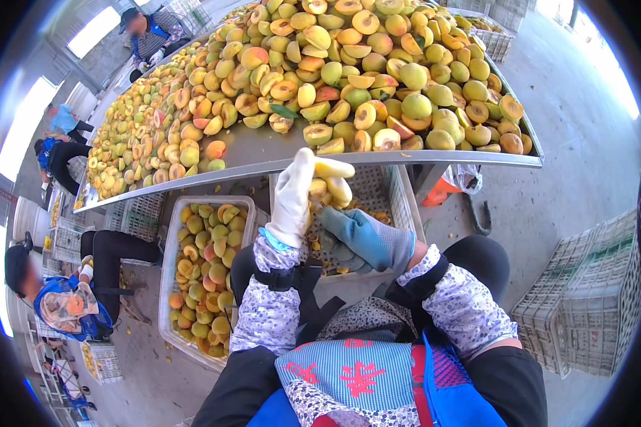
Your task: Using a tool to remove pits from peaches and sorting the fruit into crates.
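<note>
My left hand (294,200), in a white glove with yellowish fingers, grips a yellow peach half (318,189) just below the metal table's edge. My right hand (371,237), in a blue-grey coated glove, is closed beside the fruit; a small tool seems to show at its fingertips, but its kind cannot be told. Both hands are over a plastic crate (406,203) with yellow scraps in it. Above them, a metal table (256,140) bears a large heap of peaches (320,69), many cut in half, some with the stone showing.
At the left stands a white crate (166,277) full of peaches. Stacked crates (582,293) are at the right. A plastic bag (462,177) and a dark curved object (478,216) lie near the table leg. A seated co-worker (69,299) and others are along the left.
</note>
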{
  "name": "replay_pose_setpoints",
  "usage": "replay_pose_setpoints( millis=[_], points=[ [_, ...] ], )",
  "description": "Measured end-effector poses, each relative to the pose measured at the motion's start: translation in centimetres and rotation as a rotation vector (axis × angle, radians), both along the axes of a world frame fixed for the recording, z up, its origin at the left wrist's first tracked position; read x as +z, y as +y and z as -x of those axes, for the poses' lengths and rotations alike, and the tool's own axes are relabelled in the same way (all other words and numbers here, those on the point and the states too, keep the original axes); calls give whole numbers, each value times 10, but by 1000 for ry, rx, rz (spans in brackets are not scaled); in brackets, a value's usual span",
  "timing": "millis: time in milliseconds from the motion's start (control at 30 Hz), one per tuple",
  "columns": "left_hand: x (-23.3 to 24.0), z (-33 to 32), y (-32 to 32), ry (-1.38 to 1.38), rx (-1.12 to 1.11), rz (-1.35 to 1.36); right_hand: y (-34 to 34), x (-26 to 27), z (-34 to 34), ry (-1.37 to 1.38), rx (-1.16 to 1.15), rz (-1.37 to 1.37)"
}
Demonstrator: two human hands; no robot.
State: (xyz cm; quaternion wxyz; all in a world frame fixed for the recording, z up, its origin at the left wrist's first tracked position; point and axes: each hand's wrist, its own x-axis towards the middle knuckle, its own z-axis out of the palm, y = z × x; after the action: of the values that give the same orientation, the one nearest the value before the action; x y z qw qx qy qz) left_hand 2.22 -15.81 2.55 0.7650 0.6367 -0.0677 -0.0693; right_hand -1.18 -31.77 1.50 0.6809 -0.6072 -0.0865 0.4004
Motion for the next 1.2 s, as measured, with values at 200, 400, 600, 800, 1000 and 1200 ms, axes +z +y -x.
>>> replay_pose_setpoints(
  millis=[200,400,600,800,1000,1200],
  points=[
    [-23,-1,-8,23,31,372,-1,-12,-3,378,116,-296],
    [-34,-18,27,-40,161,690,6,-17,-5,43,135,120],
    [7,14,149,-193,728,-853,-1,-45,-5,-693,-259,495],
    [26,-29,93,-295,695,-937,7,-42,-5,-751,-270,412],
    [-6,-121,9,-137,332,-1388,1,-40,-9,-820,-319,462],
    [-16,-125,21,-178,305,-918,-6,-34,-15,-823,-478,416]
  ],
)
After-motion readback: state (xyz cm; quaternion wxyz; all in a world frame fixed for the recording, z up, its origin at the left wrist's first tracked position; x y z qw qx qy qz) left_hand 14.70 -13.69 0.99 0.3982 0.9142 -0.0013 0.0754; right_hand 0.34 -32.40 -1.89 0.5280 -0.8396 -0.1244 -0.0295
